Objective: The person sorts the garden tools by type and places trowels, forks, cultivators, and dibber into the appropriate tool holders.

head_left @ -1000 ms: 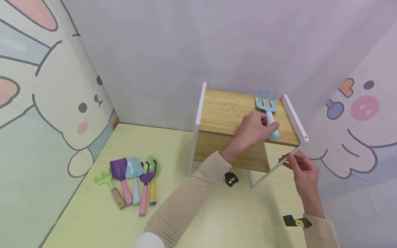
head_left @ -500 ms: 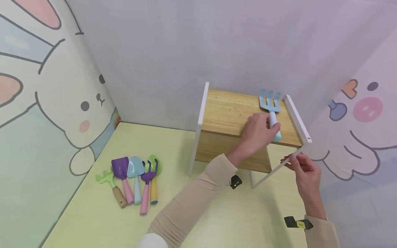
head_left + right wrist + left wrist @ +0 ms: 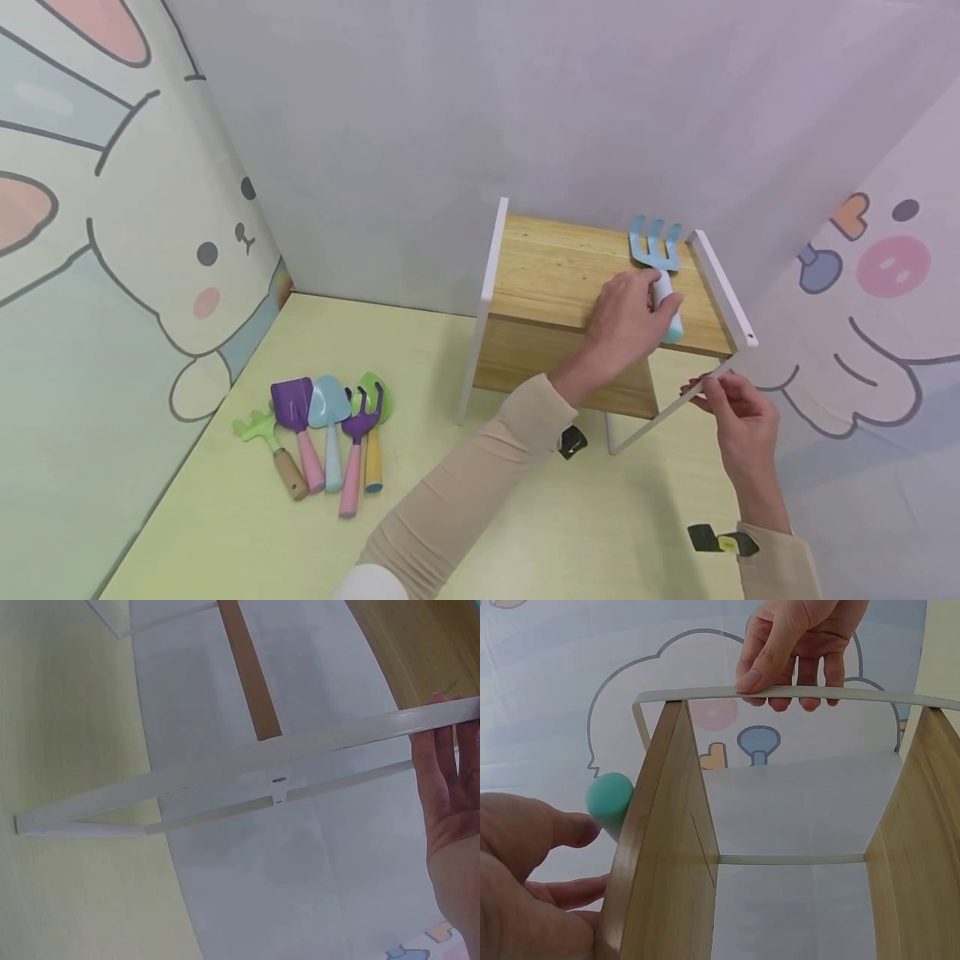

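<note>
A small two-tier wooden shelf [image 3: 555,267] with a white metal frame [image 3: 671,408] stands on the table. On its top board, near the right end, lies a light blue three-tined hand rake [image 3: 656,247], tines toward the back wall. My left hand [image 3: 626,312] holds the rake's handle between thumb and fingers. In the left wrist view, the handle's teal end [image 3: 609,793] sticks out past the board's edge, beside that hand [image 3: 532,877]. My right hand [image 3: 742,421] grips the shelf's right front post; in the right wrist view its fingers [image 3: 431,772] are around the white bar [image 3: 225,761].
Several toy garden tools lie at the left of the table [image 3: 420,350]: a green rake [image 3: 258,429], a purple shovel [image 3: 292,404], a blue trowel [image 3: 328,404], a purple fork [image 3: 360,421] and a green trowel [image 3: 384,404]. Printed walls enclose the table.
The view has shifted slightly, moving the whole scene a little. My left hand stays on the rake's handle, and my right hand keeps its hold on the post.
</note>
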The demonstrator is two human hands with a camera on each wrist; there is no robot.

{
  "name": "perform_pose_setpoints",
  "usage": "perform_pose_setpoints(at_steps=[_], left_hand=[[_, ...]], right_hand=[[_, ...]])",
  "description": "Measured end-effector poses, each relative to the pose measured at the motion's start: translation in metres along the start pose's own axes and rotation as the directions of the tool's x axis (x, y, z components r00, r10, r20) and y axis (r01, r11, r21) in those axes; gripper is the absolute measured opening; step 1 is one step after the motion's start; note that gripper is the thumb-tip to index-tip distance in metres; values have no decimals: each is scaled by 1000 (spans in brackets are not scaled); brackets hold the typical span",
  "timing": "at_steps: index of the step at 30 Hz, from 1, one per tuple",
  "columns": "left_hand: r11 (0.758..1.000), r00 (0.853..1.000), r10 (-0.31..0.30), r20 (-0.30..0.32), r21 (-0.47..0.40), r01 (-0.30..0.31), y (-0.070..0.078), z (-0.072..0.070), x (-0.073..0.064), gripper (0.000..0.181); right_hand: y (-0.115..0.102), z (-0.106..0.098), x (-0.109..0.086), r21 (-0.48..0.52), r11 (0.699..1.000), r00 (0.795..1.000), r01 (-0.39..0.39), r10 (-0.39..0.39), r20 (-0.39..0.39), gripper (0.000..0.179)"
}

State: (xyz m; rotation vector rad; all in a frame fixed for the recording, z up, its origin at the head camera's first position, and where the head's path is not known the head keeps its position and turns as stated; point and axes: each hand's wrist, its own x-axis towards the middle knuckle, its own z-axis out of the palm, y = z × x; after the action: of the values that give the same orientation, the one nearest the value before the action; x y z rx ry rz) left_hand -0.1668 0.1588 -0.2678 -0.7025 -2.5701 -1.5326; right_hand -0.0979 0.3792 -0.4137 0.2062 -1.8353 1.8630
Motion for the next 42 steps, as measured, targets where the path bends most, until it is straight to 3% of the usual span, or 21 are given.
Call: perform_pose_setpoints(at_steps=[6, 16, 27, 42], left_hand=[[992, 999, -31, -43, -120, 26, -2, -1, -4, 37], [953, 998, 31, -60, -300, -48, -9, -8, -14, 30], [934, 994, 92, -62, -341, -108, -16, -18, -32, 27], [905, 990, 118, -82, -402, -141, -27, -30, -58, 25]], right_hand=[[0, -1, 0, 14, 1000, 1000, 21, -21, 21, 15], [0, 0, 0, -20, 1000, 1000, -15, 14, -19, 15], [1, 0, 0, -46, 999, 1000, -21, 19, -24, 15], [3, 0, 0, -2, 1000, 1000, 6, -6, -12, 15]])
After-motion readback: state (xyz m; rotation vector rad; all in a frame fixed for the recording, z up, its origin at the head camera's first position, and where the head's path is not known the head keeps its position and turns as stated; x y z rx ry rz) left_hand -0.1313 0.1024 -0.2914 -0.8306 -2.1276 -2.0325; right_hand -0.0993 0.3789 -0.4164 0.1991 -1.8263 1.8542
